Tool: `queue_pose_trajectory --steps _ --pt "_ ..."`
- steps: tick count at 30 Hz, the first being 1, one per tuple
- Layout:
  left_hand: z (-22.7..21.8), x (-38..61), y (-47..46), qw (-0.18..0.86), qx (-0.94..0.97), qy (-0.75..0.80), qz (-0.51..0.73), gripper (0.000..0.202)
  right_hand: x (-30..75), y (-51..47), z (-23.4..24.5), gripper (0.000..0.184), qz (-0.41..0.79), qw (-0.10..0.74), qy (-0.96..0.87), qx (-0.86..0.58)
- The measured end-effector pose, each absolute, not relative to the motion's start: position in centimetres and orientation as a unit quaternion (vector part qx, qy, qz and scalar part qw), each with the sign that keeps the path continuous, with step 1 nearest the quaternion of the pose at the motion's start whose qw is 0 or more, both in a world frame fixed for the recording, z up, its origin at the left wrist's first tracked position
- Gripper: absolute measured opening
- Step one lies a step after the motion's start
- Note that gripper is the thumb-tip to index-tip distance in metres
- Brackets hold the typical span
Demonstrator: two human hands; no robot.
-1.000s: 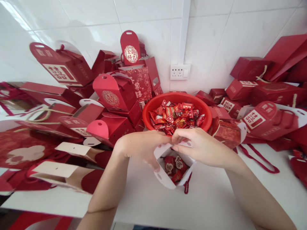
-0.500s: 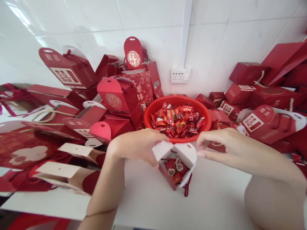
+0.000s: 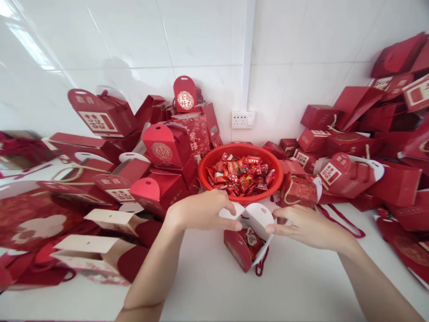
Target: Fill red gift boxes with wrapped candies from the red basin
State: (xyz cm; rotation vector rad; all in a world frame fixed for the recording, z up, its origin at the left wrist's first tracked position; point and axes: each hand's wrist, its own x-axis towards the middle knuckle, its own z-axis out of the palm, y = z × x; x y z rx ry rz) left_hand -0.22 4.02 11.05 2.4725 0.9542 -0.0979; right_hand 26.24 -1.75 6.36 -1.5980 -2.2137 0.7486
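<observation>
The small red gift box (image 3: 238, 251) stands open on the white counter (image 3: 208, 281), just in front of the person and between the two hands. Its white-lined top flaps (image 3: 258, 218) are spread apart and red wrapped sweets (image 3: 250, 237) show inside. A red cord handle (image 3: 261, 264) hangs at its right lower corner. The left hand (image 3: 201, 210) curls over the left flap, with thumb and fingers closed narrowly on its edge. The right hand (image 3: 308, 226) reaches in from the other side with its fingers nearly straight and close together. Their tips meet the rim of the right flap, though whether they pinch it or only touch it cannot be told. Since the box looks filled, the step in hand seems to be closing its top. That would call for both flaps to be folded inward evenly and lined up without tipping the box or crushing the sweets. Just behind the box stands a red basin (image 3: 203, 166) heaped with more sweets (image 3: 241, 175). Piles of like red boxes lie to the left (image 3: 164, 150) and right (image 3: 345, 172) of it, against the white tiled wall with its socket (image 3: 243, 119).
</observation>
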Motion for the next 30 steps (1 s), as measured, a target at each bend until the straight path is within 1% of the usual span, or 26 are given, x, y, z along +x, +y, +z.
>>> queue_pose_trajectory --steps 2,4,5,8,12,14,18,20,22,26,28,30 --pt "10.7 0.5 3.7 0.223 0.905 0.36 -0.039 0.046 26.6 -3.0 4.8 0.045 0.324 0.209 -0.743 -0.546" --pt "10.5 1.2 3.3 0.196 0.907 0.37 -0.049 0.046 26.3 -4.2 3.0 0.042 0.382 0.287 -0.703 -0.527" --pt "10.4 1.5 3.1 0.188 0.907 0.372 -0.052 0.045 26.0 -4.8 2.0 0.043 0.392 0.328 -0.679 -0.526" --pt "10.4 2.0 2.5 0.19 0.918 0.342 -0.056 0.052 24.5 -6.0 -0.7 0.046 0.344 0.434 -0.612 -0.564" --pt "10.2 1.6 1.6 0.211 0.929 0.303 -0.039 0.061 22.7 -6.4 -2.6 0.04 0.249 0.514 -0.552 -0.608" --pt "9.7 1.1 0.9 0.232 0.922 0.31 -0.004 0.065 22.3 -6.1 -2.9 0.037 0.224 0.539 -0.537 -0.609" --pt "7.6 0.1 -0.8 0.282 0.901 0.308 0.116 0.07 21.8 -5.4 -2.9 0.033 0.186 0.577 -0.527 -0.596" --pt "5.9 -0.1 -1.8 0.32 0.881 0.304 0.172 0.069 21.6 -5.2 -3.0 0.033 0.172 0.587 -0.524 -0.592" --pt "4.2 0.0 -2.8 0.356 0.858 0.305 0.212 0.062 21.4 -5.2 -3.1 0.033 0.162 0.594 -0.525 -0.588" --pt "1.8 0.6 -4.2 0.375 0.832 0.316 0.258 0.047 21.5 -5.9 -3.4 0.033 0.197 0.581 -0.546 -0.57" --pt "1.3 0.8 -4.6 0.383 0.82 0.326 0.274 0.045 21.6 -6.3 -3.6 0.031 0.227 0.566 -0.563 -0.558" --pt "1.1 0.8 -4.7 0.395 0.808 0.33 0.286 0.049 21.7 -6.5 -3.7 0.031 0.249 0.56 -0.564 -0.553"
